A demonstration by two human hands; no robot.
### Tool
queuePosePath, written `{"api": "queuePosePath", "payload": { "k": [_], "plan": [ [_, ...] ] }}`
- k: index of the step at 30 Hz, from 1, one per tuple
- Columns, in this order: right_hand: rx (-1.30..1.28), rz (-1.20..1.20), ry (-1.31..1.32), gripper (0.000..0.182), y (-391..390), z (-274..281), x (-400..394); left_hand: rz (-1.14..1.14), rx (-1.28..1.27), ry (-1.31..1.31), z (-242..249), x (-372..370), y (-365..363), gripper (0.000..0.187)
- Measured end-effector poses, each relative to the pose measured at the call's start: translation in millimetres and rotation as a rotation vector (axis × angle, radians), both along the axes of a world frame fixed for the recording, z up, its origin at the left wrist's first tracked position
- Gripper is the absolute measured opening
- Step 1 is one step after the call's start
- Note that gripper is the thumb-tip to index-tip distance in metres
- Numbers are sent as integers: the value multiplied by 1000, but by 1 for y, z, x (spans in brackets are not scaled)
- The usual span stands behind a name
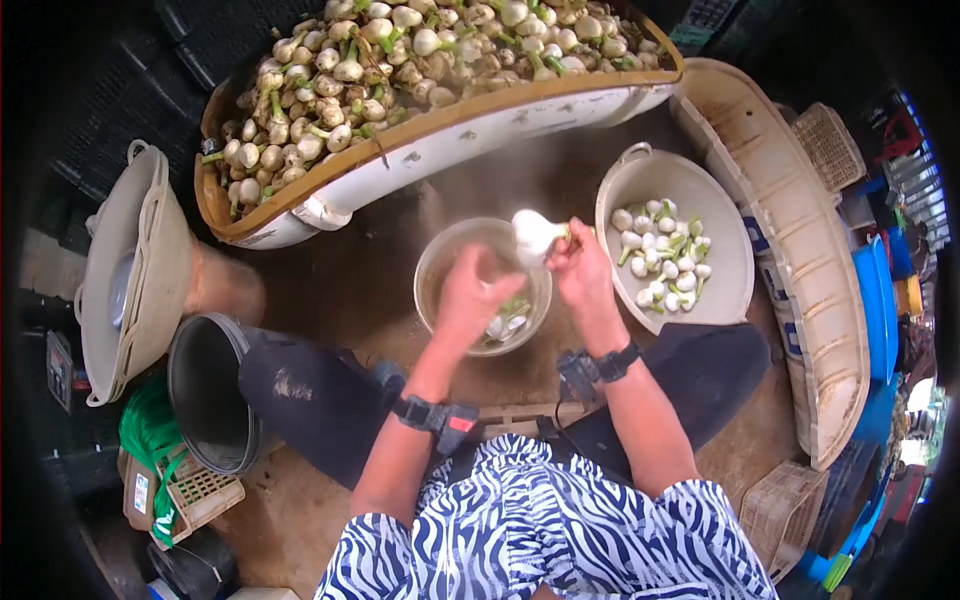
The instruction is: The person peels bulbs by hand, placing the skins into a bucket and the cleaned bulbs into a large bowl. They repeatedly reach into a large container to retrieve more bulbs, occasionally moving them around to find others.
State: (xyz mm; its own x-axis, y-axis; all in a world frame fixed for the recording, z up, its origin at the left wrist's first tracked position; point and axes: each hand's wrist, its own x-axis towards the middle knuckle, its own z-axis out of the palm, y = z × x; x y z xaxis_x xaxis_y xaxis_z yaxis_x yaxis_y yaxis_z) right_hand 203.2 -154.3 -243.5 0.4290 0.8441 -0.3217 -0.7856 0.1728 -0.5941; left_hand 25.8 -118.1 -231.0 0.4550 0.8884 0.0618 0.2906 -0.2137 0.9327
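Note:
My right hand [580, 262] pinches a white garlic bulb [537, 236] by its short green stem, the bulb pointing left. My left hand [472, 295], slightly blurred, hovers over a small round tub [541, 310] with its thumb and fingers apart and nothing between them. White and green peelings [510, 322] lie in that tub. To the right, a big beige basin [728, 235] holds several cleaned garlic bulbs [668, 248] with trimmed stems.
A long trough [420, 140] heaped with dirtier garlic bulbs [350, 70] stands in front. On the left are stacked beige basins [150, 270], a dark bucket [212, 400], a green net [150, 440] and a plastic crate [205, 492]. Another long trough [790, 240] leans at right.

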Motion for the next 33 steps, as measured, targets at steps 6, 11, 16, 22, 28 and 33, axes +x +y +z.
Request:
{"api": "queuePosePath", "payload": {
  "k": [6, 11, 16, 22, 28, 33],
  "plan": [
    [-101, 4, 192, 15, -5, 2, -32, 0, 267, -102, -5, 1, 11, 26],
    [-11, -5, 287, 13, -10, 7, -31, 15, -371, -470, -3, -5, 19, 9],
    [-33, -362, -75, 9, -18, 10, 55, 111, -470, -494, -5, -7, 22, 10],
    [-278, -711, -994, 18, 3, 68, 94, -146, 131, 96, -5, -9, 28, 36],
    [-105, -168, -1443, 14, 162, 107, 71, -168, -81, 70, 23, -36, 57, 31],
    [-258, 95, -2170, 22, 295, 83, 91, -192, -391, -134, -20, -47, 69, 34]
  ]
}}
